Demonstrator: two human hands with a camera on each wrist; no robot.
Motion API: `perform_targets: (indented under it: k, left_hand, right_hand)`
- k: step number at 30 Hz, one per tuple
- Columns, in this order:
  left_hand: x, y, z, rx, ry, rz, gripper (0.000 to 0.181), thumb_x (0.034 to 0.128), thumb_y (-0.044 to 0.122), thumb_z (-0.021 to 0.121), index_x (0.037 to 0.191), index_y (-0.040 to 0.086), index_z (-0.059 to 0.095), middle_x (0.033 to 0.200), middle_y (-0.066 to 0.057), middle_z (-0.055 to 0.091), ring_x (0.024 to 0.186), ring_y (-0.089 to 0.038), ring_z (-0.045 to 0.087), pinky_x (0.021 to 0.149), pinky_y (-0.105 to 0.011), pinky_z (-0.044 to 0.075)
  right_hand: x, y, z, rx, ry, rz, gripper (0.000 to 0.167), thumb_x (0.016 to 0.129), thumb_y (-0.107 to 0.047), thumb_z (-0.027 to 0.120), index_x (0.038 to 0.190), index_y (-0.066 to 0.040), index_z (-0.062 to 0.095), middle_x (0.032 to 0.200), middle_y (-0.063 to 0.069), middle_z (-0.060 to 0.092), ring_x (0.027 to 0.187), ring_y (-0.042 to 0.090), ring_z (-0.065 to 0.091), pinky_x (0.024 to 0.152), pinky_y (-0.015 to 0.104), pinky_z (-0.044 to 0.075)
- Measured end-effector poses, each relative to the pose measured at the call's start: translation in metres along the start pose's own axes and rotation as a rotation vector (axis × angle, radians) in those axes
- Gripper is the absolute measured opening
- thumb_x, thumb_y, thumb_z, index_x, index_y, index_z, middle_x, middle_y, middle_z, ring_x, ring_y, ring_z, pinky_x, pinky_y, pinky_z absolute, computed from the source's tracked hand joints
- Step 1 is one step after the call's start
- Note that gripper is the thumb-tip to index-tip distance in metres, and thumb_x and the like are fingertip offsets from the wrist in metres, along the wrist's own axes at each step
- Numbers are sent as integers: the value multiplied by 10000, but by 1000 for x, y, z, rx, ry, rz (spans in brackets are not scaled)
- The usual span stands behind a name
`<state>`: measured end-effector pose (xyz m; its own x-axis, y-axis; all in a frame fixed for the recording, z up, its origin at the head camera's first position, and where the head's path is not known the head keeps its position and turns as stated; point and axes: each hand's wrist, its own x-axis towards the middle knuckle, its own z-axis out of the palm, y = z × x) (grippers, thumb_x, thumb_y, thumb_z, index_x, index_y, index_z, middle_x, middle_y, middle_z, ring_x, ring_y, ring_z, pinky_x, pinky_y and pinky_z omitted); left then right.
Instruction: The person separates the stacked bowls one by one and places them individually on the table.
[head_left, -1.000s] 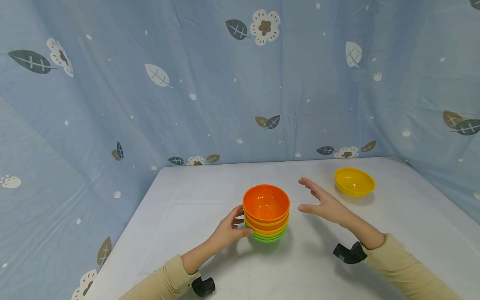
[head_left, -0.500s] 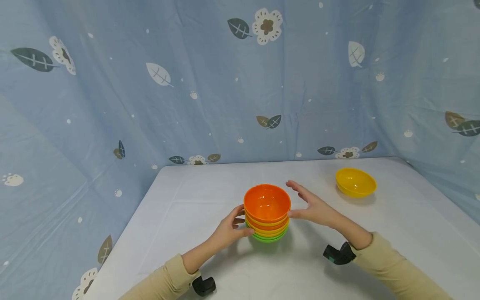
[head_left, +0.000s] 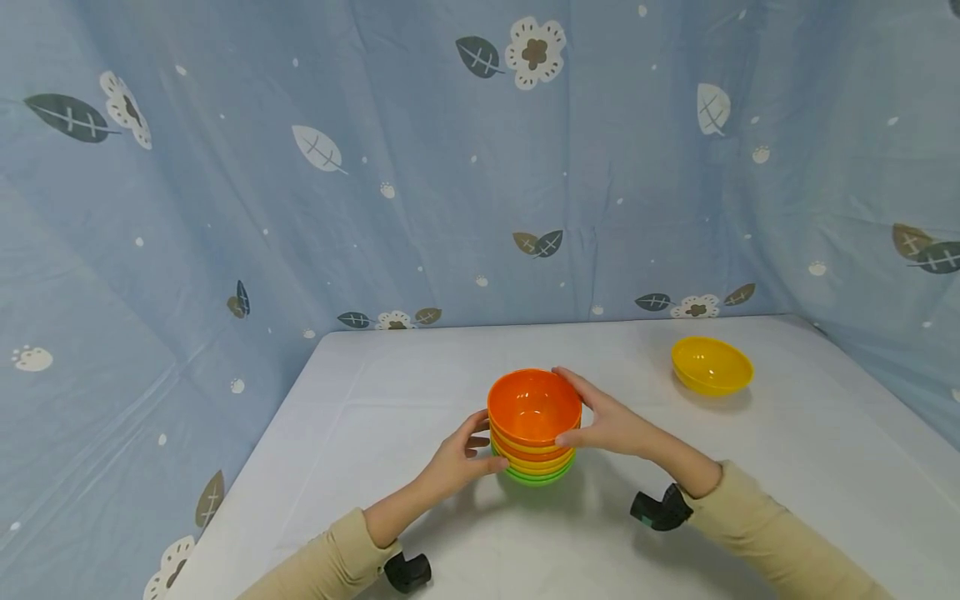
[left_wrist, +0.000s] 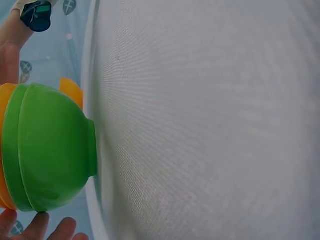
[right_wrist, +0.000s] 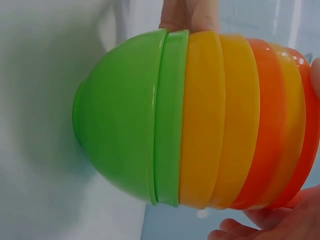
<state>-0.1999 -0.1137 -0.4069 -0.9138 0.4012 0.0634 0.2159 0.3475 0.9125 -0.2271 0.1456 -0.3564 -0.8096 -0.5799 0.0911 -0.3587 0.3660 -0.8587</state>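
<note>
A stack of nested bowls stands upright on the table, green (right_wrist: 125,120) at the bottom, yellow (right_wrist: 202,120) above, then orange and yellow, with an orange bowl (head_left: 534,408) on top. On the left side of the stack, my left hand (head_left: 448,460) holds it low between thumb and fingers. Opposite, my right hand (head_left: 615,423) grips the top orange bowl near its rim, thumb in front and fingers behind. In the right wrist view, some right-hand fingers (right_wrist: 280,222) show beside the upper bowls.
Apart from the stack, a yellow bowl (head_left: 711,367) stands at the back right of the white-covered table (head_left: 405,375). A blue patterned curtain (head_left: 420,167) hangs behind and on both sides.
My right hand has moved left from beside the stack and now touches the top orange bowl. My left hand has stayed on the stack.
</note>
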Motion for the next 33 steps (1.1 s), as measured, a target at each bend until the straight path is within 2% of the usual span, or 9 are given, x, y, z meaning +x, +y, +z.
perform_targets:
  k: [6,10,17,26,33]
  left_hand:
    - [-9,25,-3,-5,-12,-9,702,825,247,680,1390,28,326,1332,-198,442,1125,-357,478,948,-550,369]
    - [-12,31,-3,-6,-15,-21,692,828,237,677,1391,35,329,1337,-189,440,1136,-351,473,956,-544,363]
    - [-11,28,-3,-7,-11,-13,700,825,250,681,1393,40,329,1334,-192,443,1132,-357,474,949,-548,368]
    - [-11,30,-3,-2,-17,-11,698,831,254,673,1395,35,325,1341,-195,436,1135,-358,473,948,-550,367]
    - [-10,27,-3,5,-15,-8,697,831,251,673,1392,31,324,1340,-202,436,1132,-364,477,944,-550,373]
  right_hand:
    - [2,-2,1,9,-10,11,954,760,-305,723,1452,-14,134,1459,219,249,1295,407,290,971,571,358]
    - [4,-3,2,9,-17,22,985,744,-324,734,1454,-20,123,1464,213,238,1294,401,291,977,572,349]
    - [7,-2,3,0,4,26,991,728,-299,747,1445,8,137,1460,213,237,1277,394,315,967,551,375]
    - [5,-1,5,-42,63,-59,958,725,-265,751,1429,40,177,1449,230,261,1259,409,337,946,564,387]
    - [5,-3,6,-78,94,-66,926,719,-215,758,1418,51,212,1435,237,297,1254,410,356,941,563,392]
